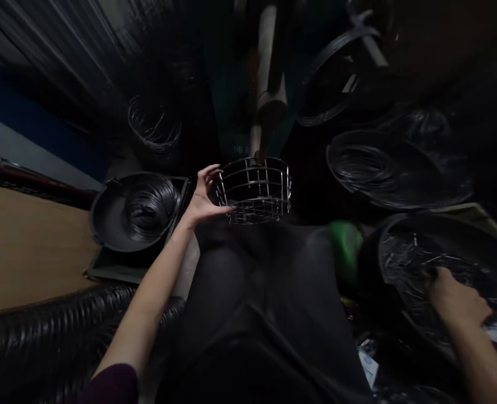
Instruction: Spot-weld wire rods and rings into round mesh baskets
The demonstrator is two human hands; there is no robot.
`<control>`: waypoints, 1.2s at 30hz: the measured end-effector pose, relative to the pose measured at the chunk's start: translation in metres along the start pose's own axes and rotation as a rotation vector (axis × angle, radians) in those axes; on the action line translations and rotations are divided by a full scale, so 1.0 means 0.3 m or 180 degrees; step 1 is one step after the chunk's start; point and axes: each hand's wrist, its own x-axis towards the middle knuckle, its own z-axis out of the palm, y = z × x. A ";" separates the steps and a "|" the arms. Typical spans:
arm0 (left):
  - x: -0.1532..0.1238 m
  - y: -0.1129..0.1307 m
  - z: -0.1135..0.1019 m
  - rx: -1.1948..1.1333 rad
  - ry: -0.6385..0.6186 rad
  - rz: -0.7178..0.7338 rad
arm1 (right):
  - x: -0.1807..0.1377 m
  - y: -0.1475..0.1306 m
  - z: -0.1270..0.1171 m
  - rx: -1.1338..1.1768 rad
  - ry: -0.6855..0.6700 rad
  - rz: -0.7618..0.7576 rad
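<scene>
Near the middle of the head view is a round wire basket [254, 188] of bare metal rods, just beneath a machine's rod-shaped head [269, 101]. My left hand [204, 199] grips its left side, thumb towards me and fingers at the far edge. On the right, my right hand [454, 297] reaches into a black tub [385, 269] full of loose bent metal wire pieces [442, 255]. Its fingers look curled in among the pieces. Blur and dark hide what they hold, if anything.
Coiled wire rings [151, 207] lie in a grey basin [114, 224] on the left. Another basin [429, 179] with wire rings stands at the right. A green object [345, 247] is beside my right leg. Stacked dark wire rings [55, 336] fill the lower left.
</scene>
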 end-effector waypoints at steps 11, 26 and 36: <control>0.013 0.126 0.057 0.1025 -0.0854 0.0295 | -0.238 -0.709 0.066 0.1613 -0.0842 -0.0924; 0.022 0.154 0.085 0.0884 -0.0888 0.0508 | -0.121 -1.136 -0.018 0.0309 -0.0812 -0.2751; 0.085 0.180 0.024 0.0941 -0.0597 0.0591 | -0.095 -1.190 -0.033 -0.0804 -0.0211 -0.3529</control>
